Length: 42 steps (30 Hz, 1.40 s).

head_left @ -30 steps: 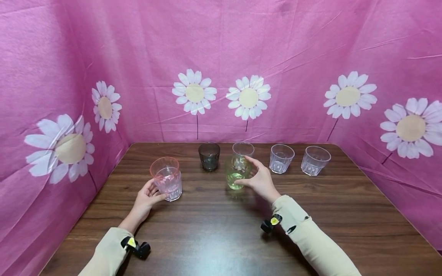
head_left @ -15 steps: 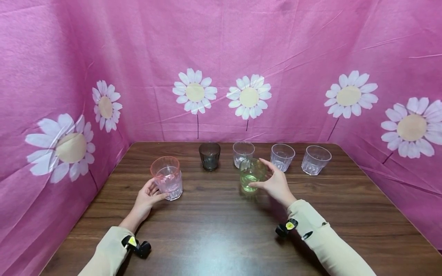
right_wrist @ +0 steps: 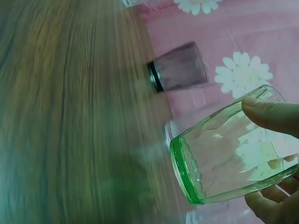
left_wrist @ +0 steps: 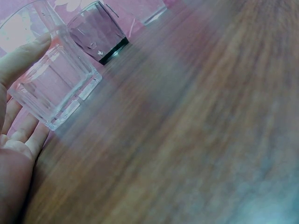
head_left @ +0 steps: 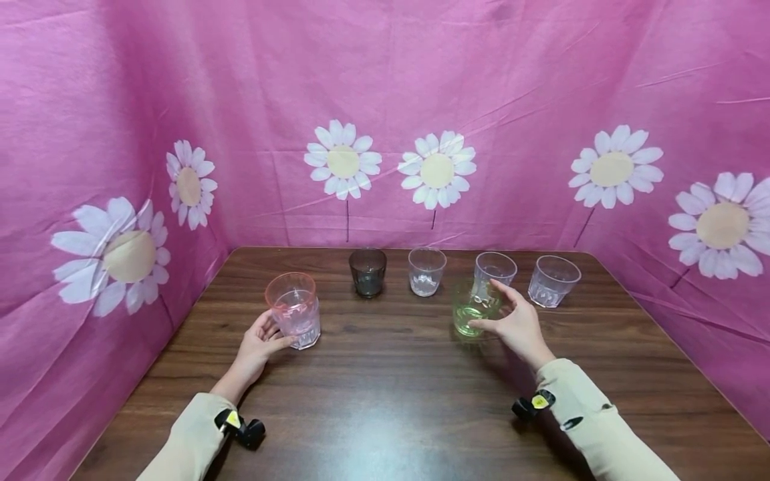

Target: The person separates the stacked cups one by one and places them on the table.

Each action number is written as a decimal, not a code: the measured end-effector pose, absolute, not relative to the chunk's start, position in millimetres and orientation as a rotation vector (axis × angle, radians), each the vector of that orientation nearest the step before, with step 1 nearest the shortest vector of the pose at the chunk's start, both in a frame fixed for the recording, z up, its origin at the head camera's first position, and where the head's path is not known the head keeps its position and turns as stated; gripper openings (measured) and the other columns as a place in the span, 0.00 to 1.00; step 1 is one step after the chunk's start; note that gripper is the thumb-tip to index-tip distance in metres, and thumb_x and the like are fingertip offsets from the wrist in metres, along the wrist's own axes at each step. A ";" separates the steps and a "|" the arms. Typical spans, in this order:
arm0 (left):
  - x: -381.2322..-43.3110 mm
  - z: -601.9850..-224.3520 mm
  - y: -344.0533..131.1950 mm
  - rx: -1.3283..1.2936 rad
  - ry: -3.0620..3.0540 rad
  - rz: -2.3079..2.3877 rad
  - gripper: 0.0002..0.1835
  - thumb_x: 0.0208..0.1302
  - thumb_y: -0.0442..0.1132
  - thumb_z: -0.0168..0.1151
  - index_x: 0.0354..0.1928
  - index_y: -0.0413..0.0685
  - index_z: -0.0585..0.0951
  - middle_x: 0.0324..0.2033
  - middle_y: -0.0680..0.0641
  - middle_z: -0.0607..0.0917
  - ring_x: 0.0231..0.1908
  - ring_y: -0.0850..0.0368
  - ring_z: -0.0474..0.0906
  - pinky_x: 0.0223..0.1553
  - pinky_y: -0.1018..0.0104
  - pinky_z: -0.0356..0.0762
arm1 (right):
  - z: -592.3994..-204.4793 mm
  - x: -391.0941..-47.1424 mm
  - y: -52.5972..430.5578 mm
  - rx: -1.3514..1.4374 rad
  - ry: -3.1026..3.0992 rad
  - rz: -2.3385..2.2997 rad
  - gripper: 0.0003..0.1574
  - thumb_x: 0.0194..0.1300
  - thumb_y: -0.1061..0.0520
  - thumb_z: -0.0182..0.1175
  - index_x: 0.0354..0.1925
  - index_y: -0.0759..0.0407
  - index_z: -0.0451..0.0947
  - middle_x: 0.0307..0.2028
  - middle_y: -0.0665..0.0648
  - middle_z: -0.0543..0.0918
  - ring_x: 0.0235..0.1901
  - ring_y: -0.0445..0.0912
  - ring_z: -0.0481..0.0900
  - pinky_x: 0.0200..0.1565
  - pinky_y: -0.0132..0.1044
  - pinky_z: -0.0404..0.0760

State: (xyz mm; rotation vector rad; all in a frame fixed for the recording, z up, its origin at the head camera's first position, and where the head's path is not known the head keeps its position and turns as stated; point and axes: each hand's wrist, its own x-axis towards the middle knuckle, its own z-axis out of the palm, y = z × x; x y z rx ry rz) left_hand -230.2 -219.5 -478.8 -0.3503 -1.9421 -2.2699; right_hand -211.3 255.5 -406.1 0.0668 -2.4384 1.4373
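At the left of the table, my left hand (head_left: pixel 255 347) grips a clear faceted glass (head_left: pixel 307 332) that stands upright. A pink-rimmed glass (head_left: pixel 291 286) sits nested inside it. In the left wrist view, the thumb (left_wrist: pixel 28 58) lies across the clear glass's near side. My right hand (head_left: pixel 522 327) holds a green tumbler (head_left: pixel 466 321) between thumb and fingers, its mouth up. The tumbler seems slightly above the table, in front of a clear glass (head_left: pixel 499 267) that it partly covers. In the right wrist view, its thick green base (right_wrist: pixel 184 170) shows plainly.
Along the back of the brown wooden table (head_left: pixel 373 387) stand a dark grey glass (head_left: pixel 367 274), a clear glass (head_left: pixel 426 274) and another clear glass (head_left: pixel 553 284) at the far right. Pink cloth (head_left: pixel 385 87) with white flowers encloses the back and sides.
My right hand has carried the green tumbler rightward, from in front of one clear glass to in front of the clear glass to its right. My left hand has kept its place and grip.
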 end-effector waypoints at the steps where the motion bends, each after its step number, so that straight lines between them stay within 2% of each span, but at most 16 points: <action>1: -230.4 -479.0 -219.5 -0.352 -1.939 -2.271 0.34 0.50 0.14 0.64 0.59 0.44 0.72 0.45 0.61 0.84 0.47 0.68 0.79 0.50 0.76 0.78 | -405.9 -210.1 259.7 0.051 -2.441 1.418 0.59 0.40 0.61 0.83 0.69 0.66 0.66 0.62 0.69 0.74 0.58 0.58 0.75 0.60 0.39 0.75; 4: -230.8 -479.1 -219.4 -0.355 -1.934 -2.278 0.35 0.50 0.14 0.64 0.56 0.53 0.74 0.45 0.61 0.84 0.47 0.68 0.79 0.50 0.76 0.78 | -405.2 -207.1 271.8 0.012 -2.440 1.360 0.59 0.41 0.60 0.83 0.69 0.66 0.66 0.60 0.69 0.75 0.58 0.59 0.75 0.58 0.30 0.75; 7: -231.1 -479.2 -219.2 -0.352 -1.934 -2.277 0.35 0.49 0.14 0.64 0.56 0.54 0.74 0.45 0.61 0.84 0.47 0.68 0.79 0.50 0.75 0.79 | -404.7 -204.4 283.2 -0.012 -2.439 1.318 0.59 0.42 0.59 0.83 0.69 0.65 0.66 0.59 0.68 0.76 0.58 0.59 0.75 0.55 0.23 0.74; 10: -230.8 -479.0 -219.2 -0.339 -1.943 -2.272 0.34 0.50 0.14 0.64 0.59 0.45 0.72 0.45 0.62 0.84 0.47 0.69 0.79 0.50 0.76 0.78 | -404.7 -201.3 294.4 -0.032 -2.439 1.304 0.60 0.43 0.59 0.82 0.70 0.65 0.64 0.62 0.67 0.75 0.60 0.60 0.74 0.53 0.17 0.71; 12: -230.6 -479.1 -219.5 -0.334 -1.948 -2.268 0.34 0.50 0.14 0.64 0.61 0.35 0.70 0.45 0.62 0.84 0.47 0.69 0.79 0.50 0.76 0.78 | -405.0 -198.9 301.3 -0.052 -2.442 1.284 0.60 0.43 0.58 0.82 0.70 0.66 0.64 0.62 0.67 0.74 0.60 0.60 0.73 0.51 0.14 0.70; 15: -230.4 -478.7 -219.2 -0.339 -1.956 -2.269 0.37 0.50 0.14 0.64 0.64 0.24 0.63 0.45 0.62 0.84 0.48 0.69 0.79 0.50 0.76 0.78 | -405.4 -195.9 311.0 -0.097 -2.449 1.243 0.61 0.43 0.57 0.83 0.71 0.65 0.64 0.62 0.67 0.75 0.59 0.61 0.74 0.50 0.15 0.71; 17: -230.4 -478.4 -218.9 -0.341 -1.957 -2.268 0.39 0.50 0.13 0.63 0.65 0.20 0.59 0.45 0.62 0.84 0.48 0.69 0.79 0.50 0.76 0.78 | -406.0 -194.4 316.5 -0.130 -2.453 1.223 0.61 0.43 0.56 0.83 0.71 0.65 0.64 0.61 0.68 0.75 0.58 0.61 0.74 0.52 0.19 0.74; 21: -230.2 -478.0 -218.5 -0.337 -1.959 -2.266 0.39 0.50 0.13 0.64 0.65 0.21 0.60 0.45 0.63 0.84 0.48 0.69 0.79 0.50 0.76 0.78 | -406.5 -190.6 326.3 -0.195 -2.448 1.221 0.62 0.43 0.54 0.83 0.72 0.63 0.63 0.62 0.69 0.75 0.59 0.61 0.74 0.53 0.23 0.76; 26: -230.7 -478.3 -218.2 -0.340 -1.962 -2.266 0.38 0.50 0.13 0.64 0.65 0.23 0.61 0.45 0.63 0.84 0.48 0.70 0.79 0.52 0.77 0.77 | -406.1 -186.2 337.5 -0.275 -2.446 1.200 0.63 0.42 0.53 0.83 0.72 0.61 0.63 0.62 0.69 0.75 0.57 0.60 0.75 0.45 0.16 0.74; 31: -232.2 -478.7 -218.0 -0.325 -1.976 -2.257 0.38 0.51 0.14 0.63 0.65 0.22 0.60 0.45 0.63 0.84 0.48 0.69 0.79 0.51 0.76 0.77 | -405.7 -183.0 348.2 -0.336 -2.443 1.195 0.64 0.44 0.52 0.83 0.73 0.60 0.61 0.63 0.68 0.74 0.58 0.61 0.75 0.43 0.16 0.73; 35: -232.3 -479.3 -217.9 -0.339 -1.960 -2.261 0.38 0.50 0.13 0.63 0.65 0.22 0.61 0.45 0.62 0.84 0.48 0.69 0.79 0.50 0.76 0.78 | -406.7 -181.1 356.2 -0.388 -2.429 1.210 0.64 0.45 0.51 0.82 0.74 0.60 0.60 0.62 0.67 0.74 0.57 0.49 0.77 0.44 0.15 0.74; 39: -231.6 -480.4 -218.1 -0.376 -1.931 -2.270 0.37 0.49 0.12 0.62 0.64 0.24 0.62 0.45 0.60 0.84 0.48 0.68 0.80 0.50 0.75 0.78 | -408.4 -178.2 366.1 -0.431 -2.410 1.210 0.63 0.47 0.51 0.82 0.74 0.61 0.60 0.63 0.69 0.73 0.48 0.33 0.75 0.41 0.13 0.71; 42: -231.5 -480.7 -218.1 -0.386 -1.923 -2.271 0.36 0.49 0.12 0.62 0.63 0.27 0.64 0.45 0.60 0.84 0.47 0.67 0.80 0.50 0.75 0.78 | -410.0 -175.1 374.4 -0.464 -2.403 1.194 0.62 0.47 0.50 0.81 0.74 0.61 0.60 0.64 0.70 0.72 0.41 0.26 0.72 0.37 0.13 0.69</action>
